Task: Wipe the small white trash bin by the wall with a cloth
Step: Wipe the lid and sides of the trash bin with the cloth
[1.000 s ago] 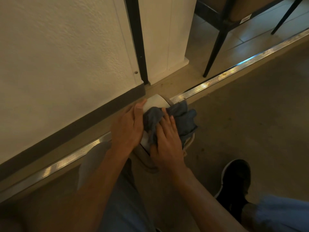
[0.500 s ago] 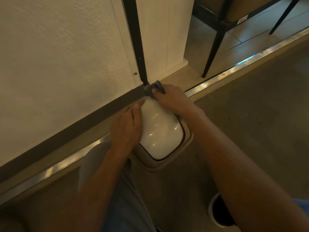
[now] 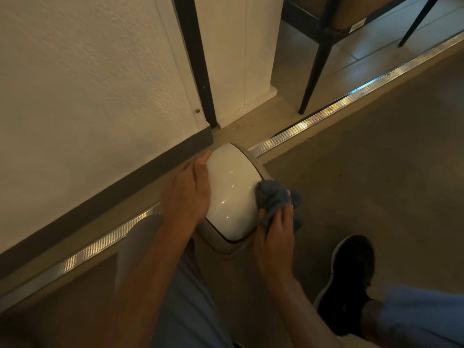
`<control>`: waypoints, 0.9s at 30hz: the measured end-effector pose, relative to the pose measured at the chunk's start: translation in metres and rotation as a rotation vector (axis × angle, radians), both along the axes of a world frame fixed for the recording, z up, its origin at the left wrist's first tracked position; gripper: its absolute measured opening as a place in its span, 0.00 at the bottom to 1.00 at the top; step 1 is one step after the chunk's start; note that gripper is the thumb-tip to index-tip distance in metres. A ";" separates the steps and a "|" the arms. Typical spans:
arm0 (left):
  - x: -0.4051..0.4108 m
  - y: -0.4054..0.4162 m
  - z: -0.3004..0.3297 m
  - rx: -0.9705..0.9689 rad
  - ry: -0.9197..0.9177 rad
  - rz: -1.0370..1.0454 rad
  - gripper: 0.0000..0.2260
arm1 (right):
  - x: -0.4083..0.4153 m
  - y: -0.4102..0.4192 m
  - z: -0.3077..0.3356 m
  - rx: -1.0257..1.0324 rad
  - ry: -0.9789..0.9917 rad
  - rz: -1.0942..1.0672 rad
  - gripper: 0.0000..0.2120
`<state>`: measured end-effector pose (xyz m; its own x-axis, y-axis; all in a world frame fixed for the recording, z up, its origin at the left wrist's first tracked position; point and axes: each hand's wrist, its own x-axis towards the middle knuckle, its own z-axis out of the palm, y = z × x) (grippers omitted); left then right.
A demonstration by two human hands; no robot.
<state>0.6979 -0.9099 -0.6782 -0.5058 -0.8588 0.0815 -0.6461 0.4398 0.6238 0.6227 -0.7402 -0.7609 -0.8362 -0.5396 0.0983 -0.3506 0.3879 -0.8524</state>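
Bin (image 3: 232, 194) sits by the wall (image 3: 88, 71), its long axis running away from the person between both hands. Left hand (image 3: 187, 192) lies flat and open along its left flank; right hand (image 3: 276, 234) pinches the bunched cloth (image 3: 272, 197) against the right edge, nearer for the coming stroke.

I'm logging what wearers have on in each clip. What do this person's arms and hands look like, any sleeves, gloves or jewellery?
Both forearms are bare as far as the frame shows, with no sleeves in view. The left hand and right hand wear no gloves, and no watch, ring or wristband is visible.
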 end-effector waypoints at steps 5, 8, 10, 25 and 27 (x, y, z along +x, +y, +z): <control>0.002 -0.001 -0.003 -0.006 0.000 -0.036 0.22 | -0.001 -0.013 0.011 -0.053 0.226 0.052 0.27; 0.001 -0.001 -0.001 0.019 -0.018 -0.038 0.26 | 0.015 -0.016 0.017 -0.003 0.274 0.087 0.29; 0.001 0.001 0.003 0.031 -0.004 -0.029 0.27 | 0.037 -0.005 0.017 0.053 0.315 0.106 0.29; 0.004 -0.001 -0.002 -0.001 0.019 -0.061 0.23 | 0.047 -0.043 0.063 -0.056 -0.331 -0.007 0.20; 0.002 0.001 0.002 0.007 0.037 -0.062 0.21 | 0.035 -0.052 0.060 -0.043 -0.381 -0.086 0.14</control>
